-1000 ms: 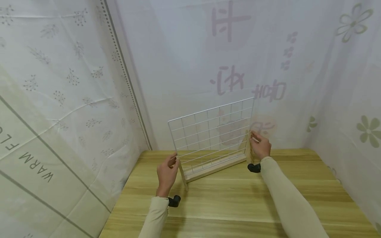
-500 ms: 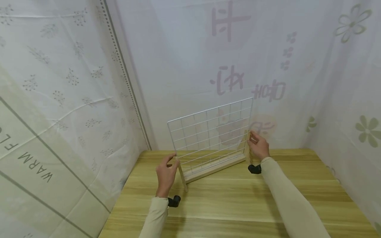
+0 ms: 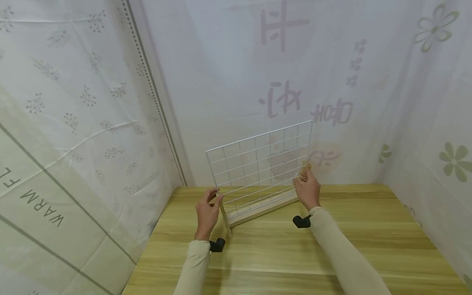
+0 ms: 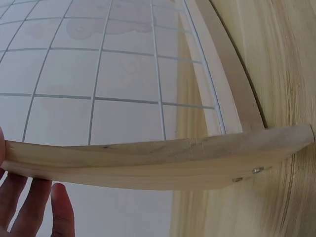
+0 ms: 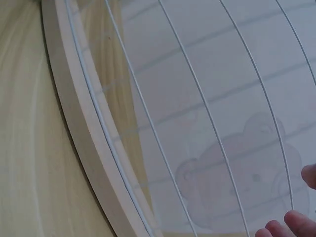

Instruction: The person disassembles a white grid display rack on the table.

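Observation:
A white wire grid panel (image 3: 258, 164) leans back in a light wooden stand on the table. Its lower edge runs along a wooden base bar (image 3: 265, 211), also visible as a pale bar (image 5: 86, 126) in the right wrist view. My left hand (image 3: 207, 213) grips the upper end of the left wooden side piece (image 4: 123, 160), fingers on its outer face. My right hand (image 3: 308, 191) is in front of the panel's right end, fingers bent near the top of the right side piece (image 3: 307, 164). Its fingertips (image 5: 296, 223) are close to a wire; whether they pinch anything is hidden.
The wood-grain table (image 3: 273, 254) extends around the stand. A printed white curtain (image 3: 221, 82) hangs behind it, with more patterned cloth (image 3: 85, 123) on the left and right. Each wrist carries a small black camera (image 3: 217, 245).
My right hand has moved left and toward me, from the outer side of the right side piece to the front of the panel. The left hand and the stand have barely shifted.

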Demonstrator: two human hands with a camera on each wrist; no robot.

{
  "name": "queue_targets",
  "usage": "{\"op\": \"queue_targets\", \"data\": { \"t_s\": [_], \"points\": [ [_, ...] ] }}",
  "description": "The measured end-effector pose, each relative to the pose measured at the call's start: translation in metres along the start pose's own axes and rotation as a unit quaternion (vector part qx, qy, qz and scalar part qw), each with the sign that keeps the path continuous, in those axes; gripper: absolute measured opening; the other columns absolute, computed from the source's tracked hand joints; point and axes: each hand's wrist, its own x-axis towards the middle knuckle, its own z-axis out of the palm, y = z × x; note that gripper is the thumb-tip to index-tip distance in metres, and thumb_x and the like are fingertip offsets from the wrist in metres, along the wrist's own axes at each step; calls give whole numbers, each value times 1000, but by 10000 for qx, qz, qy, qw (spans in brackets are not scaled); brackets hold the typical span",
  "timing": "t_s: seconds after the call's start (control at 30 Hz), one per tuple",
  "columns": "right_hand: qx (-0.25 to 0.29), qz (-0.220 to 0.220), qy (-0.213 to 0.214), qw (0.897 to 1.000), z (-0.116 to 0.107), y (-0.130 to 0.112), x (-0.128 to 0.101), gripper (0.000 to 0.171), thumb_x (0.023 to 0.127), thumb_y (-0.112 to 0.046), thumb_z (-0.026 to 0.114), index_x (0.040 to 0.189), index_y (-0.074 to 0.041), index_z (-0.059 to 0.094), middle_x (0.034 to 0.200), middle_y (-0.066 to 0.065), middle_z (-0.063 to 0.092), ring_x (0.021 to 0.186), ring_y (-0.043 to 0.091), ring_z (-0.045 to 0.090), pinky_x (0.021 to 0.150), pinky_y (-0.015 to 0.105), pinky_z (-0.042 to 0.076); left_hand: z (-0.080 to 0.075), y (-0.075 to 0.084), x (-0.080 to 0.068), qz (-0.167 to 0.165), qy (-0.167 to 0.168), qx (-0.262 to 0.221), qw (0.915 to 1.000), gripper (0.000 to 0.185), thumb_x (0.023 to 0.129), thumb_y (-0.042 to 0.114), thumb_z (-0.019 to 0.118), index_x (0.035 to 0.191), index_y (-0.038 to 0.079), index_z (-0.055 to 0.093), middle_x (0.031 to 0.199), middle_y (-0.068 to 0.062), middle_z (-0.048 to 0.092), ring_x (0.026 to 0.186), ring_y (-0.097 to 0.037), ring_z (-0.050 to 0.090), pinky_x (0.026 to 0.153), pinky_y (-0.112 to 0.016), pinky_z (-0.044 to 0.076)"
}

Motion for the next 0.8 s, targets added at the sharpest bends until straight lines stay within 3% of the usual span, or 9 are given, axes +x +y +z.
{"op": "queue_targets", "data": {
  "t_s": [0.4, 0.57, 0.8],
  "points": [
    [365, 43, -399, 9985, 43, -15, -19, 67, 86, -28, 64, 143, -15, 32, 136, 15, 48, 123, 31, 49, 93, 48, 47, 8, 0, -4, -112, 304, 70, 9995, 28, 88, 23, 63, 114, 13, 62, 116, -8, 65, 110, -24, 62, 78, -44, 54],
    [309, 115, -422, 9986, 50, -25, -21, 68, 85, -31, 66, 143, -14, 33, 139, 14, 45, 126, 30, 46, 98, 49, 43, 11, 2, -6, -293, 390, -54, 9988, 27, 88, 24, 63, 114, 14, 62, 116, -6, 65, 111, -23, 60, 82, -46, 52],
    [116, 150, -323, 9993, 55, -30, -18, 68, 85, -32, 66, 142, -14, 35, 134, 16, 49, 124, 32, 46, 100, 50, 40, 10, 0, -6, -211, 417, -244, 9986, 27, 88, 24, 64, 113, 16, 63, 117, -6, 64, 111, -24, 59, 81, -48, 51]
  ]
}}
